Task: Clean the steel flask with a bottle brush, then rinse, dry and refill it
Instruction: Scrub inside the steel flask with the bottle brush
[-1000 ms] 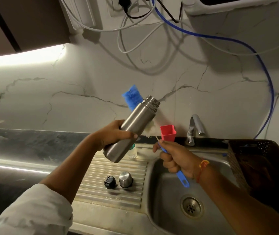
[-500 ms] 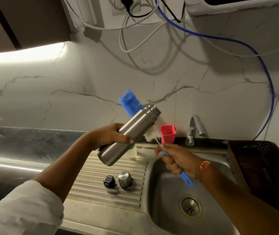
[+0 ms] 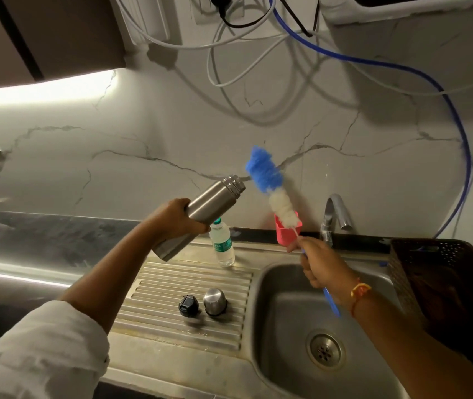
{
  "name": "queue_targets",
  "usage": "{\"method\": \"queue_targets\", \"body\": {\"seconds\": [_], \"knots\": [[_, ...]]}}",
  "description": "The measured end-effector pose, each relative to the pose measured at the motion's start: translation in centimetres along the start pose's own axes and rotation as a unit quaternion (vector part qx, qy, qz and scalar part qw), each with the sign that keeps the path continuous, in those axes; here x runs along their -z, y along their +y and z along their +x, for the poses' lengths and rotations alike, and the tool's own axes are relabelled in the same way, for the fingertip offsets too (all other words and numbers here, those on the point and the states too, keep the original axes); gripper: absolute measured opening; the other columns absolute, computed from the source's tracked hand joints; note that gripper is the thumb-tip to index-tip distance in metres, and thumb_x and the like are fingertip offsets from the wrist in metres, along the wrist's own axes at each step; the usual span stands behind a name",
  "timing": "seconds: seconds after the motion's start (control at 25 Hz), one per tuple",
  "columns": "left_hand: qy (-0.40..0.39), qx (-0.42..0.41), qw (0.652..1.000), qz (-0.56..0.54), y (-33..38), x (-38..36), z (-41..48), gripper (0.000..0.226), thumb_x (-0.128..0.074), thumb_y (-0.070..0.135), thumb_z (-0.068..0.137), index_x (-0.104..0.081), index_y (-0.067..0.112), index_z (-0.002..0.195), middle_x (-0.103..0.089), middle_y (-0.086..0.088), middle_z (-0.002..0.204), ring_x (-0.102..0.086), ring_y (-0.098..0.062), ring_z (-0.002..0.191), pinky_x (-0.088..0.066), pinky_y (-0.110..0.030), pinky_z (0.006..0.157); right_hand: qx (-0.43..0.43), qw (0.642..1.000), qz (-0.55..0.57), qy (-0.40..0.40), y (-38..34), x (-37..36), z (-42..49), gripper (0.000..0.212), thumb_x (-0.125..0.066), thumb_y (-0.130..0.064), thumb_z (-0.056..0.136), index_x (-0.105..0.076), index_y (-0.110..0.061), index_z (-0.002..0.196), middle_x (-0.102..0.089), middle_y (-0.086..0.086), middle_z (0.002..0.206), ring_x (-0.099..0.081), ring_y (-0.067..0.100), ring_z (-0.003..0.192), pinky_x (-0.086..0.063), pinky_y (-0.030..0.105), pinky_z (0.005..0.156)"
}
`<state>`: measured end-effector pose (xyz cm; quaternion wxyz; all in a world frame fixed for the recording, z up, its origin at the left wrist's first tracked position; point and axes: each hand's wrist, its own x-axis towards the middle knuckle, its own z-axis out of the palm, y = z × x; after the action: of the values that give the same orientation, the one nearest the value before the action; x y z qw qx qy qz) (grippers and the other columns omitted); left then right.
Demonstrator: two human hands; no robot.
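Note:
My left hand [image 3: 176, 218] grips the steel flask [image 3: 205, 210] around its middle, tilted with the open mouth up and to the right, above the drainboard. My right hand [image 3: 320, 264] holds the bottle brush [image 3: 272, 187] by its blue handle over the sink. The brush's blue and white bristle head stands in the air just right of the flask's mouth, outside it. The flask's black inner stopper [image 3: 188, 305] and steel cap [image 3: 215, 301] rest on the ribbed drainboard [image 3: 154, 298].
A small plastic water bottle [image 3: 223, 244] stands at the back of the drainboard. A red cup [image 3: 282, 234] sits by the tap [image 3: 334, 217]. The steel sink [image 3: 281, 326] lies below my right hand. A dark perforated basket [image 3: 436, 272] is at the right. Cables hang on the wall.
The brush head has moved from behind the flask out to the right of its mouth. The flask has stayed tilted in my left hand, shifting slightly left.

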<state>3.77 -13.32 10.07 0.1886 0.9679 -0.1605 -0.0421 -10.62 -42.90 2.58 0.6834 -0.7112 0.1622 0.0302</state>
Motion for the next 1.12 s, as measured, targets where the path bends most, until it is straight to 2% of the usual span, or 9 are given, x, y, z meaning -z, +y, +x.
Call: {"method": "queue_targets", "body": {"seconds": [0.12, 0.2, 0.36, 0.52, 0.6, 0.68, 0.76, 1.0, 1.12], "knots": [[0.044, 0.047, 0.996, 0.065, -0.6, -0.5, 0.6, 0.064, -0.079, 0.055, 0.082, -0.056, 0.018, 0.13, -0.062, 0.001, 0.102, -0.059, -0.01, 0.084, -0.049, -0.027, 0.074, 0.12, 0.982, -0.118, 0.088, -0.7, -1.0, -0.9, 0.034, -0.04, -0.033, 0.105, -0.067, -0.023, 0.087, -0.051, -0.005, 0.059, -0.048, 0.012, 0.053, -0.038, 0.028, 0.055], [0.058, 0.047, 0.99, 0.119, -0.4, -0.8, 0.5, 0.064, -0.077, 0.06, 0.08, -0.057, 0.021, 0.128, -0.063, 0.003, 0.1, -0.059, -0.011, 0.084, -0.048, -0.027, 0.072, 0.188, 0.952, -0.23, 0.076, -0.9, -1.9, -2.1, 0.029, -0.041, -0.036, 0.105, -0.065, -0.027, 0.09, -0.062, -0.003, 0.071, -0.059, 0.013, 0.066, -0.044, 0.031, 0.062], [0.082, -0.001, 0.979, 0.187, 1.7, -2.0, 0.1, 0.06, -0.076, 0.064, 0.078, -0.06, 0.026, 0.122, -0.063, 0.007, 0.093, -0.06, -0.01, 0.08, -0.048, -0.024, 0.066, 0.209, 0.911, -0.353, 0.038, -1.5, -4.6, -2.9, 0.026, -0.042, -0.038, 0.105, -0.064, -0.024, 0.103, -0.062, 0.001, 0.074, -0.06, 0.015, 0.068, -0.05, 0.033, 0.061], [0.103, -0.008, 0.977, 0.188, 3.0, -2.0, -0.1, 0.057, -0.077, 0.065, 0.077, -0.061, 0.026, 0.116, -0.061, 0.01, 0.086, -0.058, -0.008, 0.075, -0.047, -0.023, 0.064, 0.189, 0.912, -0.357, 0.063, -1.8, -5.1, -2.3, 0.03, -0.043, -0.038, 0.104, -0.065, -0.021, 0.116, -0.058, -0.009, 0.074, -0.056, 0.008, 0.069, -0.046, 0.026, 0.061], [0.123, 0.018, 0.978, 0.17, 2.5, -1.2, -0.1, 0.054, -0.076, 0.066, 0.078, -0.061, 0.025, 0.11, -0.058, 0.01, 0.08, -0.057, -0.007, 0.072, -0.048, -0.023, 0.063, 0.181, 0.904, -0.385, 0.036, -0.1, -4.6, -3.2, 0.029, -0.042, -0.04, 0.104, -0.065, -0.026, 0.116, -0.066, -0.008, 0.086, -0.057, 0.007, 0.074, -0.049, 0.025, 0.068], [0.119, 0.013, 0.977, 0.174, 2.8, -1.7, -0.3, 0.053, -0.077, 0.065, 0.078, -0.062, 0.026, 0.11, -0.06, 0.01, 0.082, -0.059, -0.008, 0.073, -0.048, -0.023, 0.063, 0.171, 0.914, -0.367, 0.021, 0.0, -4.7, -3.8, 0.028, -0.043, -0.04, 0.104, -0.064, -0.028, 0.119, -0.069, -0.005, 0.098, -0.058, 0.007, 0.079, -0.051, 0.026, 0.071], [0.101, -0.016, 0.978, 0.18, 3.9, -3.4, -0.4, 0.055, -0.078, 0.063, 0.076, -0.062, 0.027, 0.114, -0.062, 0.01, 0.087, -0.06, -0.007, 0.075, -0.048, -0.021, 0.062, 0.165, 0.929, -0.328, 0.035, -1.6, -5.0, -3.0, 0.031, -0.044, -0.037, 0.104, -0.062, -0.024, 0.125, -0.065, -0.004, 0.095, -0.056, 0.007, 0.079, -0.05, 0.024, 0.071], [0.112, 0.046, 0.986, 0.118, 3.1, -0.9, 0.4, 0.052, -0.073, 0.067, 0.081, -0.059, 0.023, 0.105, -0.061, 0.006, 0.081, -0.06, -0.008, 0.072, -0.047, -0.023, 0.062, 0.133, 0.93, -0.341, -0.003, 0.1, -4.1, -4.4, 0.026, -0.043, -0.04, 0.104, -0.065, -0.027, 0.112, -0.069, -0.003, 0.096, -0.062, 0.012, 0.083, -0.056, 0.035, 0.083], [0.079, -0.005, 0.988, 0.132, 4.7, -2.6, 0.5, 0.046, -0.074, 0.063, 0.082, -0.055, 0.029, 0.106, -0.061, 0.008, 0.085, -0.06, -0.007, 0.076, -0.047, -0.022, 0.065, 0.147, 0.946, -0.288, 0.034, -1.3, -5.2, -2.8, 0.033, -0.044, -0.038, 0.104, -0.062, -0.024, 0.127, -0.069, 0.002, 0.11, -0.061, 0.014, 0.092, -0.048, 0.027, 0.081]]}}
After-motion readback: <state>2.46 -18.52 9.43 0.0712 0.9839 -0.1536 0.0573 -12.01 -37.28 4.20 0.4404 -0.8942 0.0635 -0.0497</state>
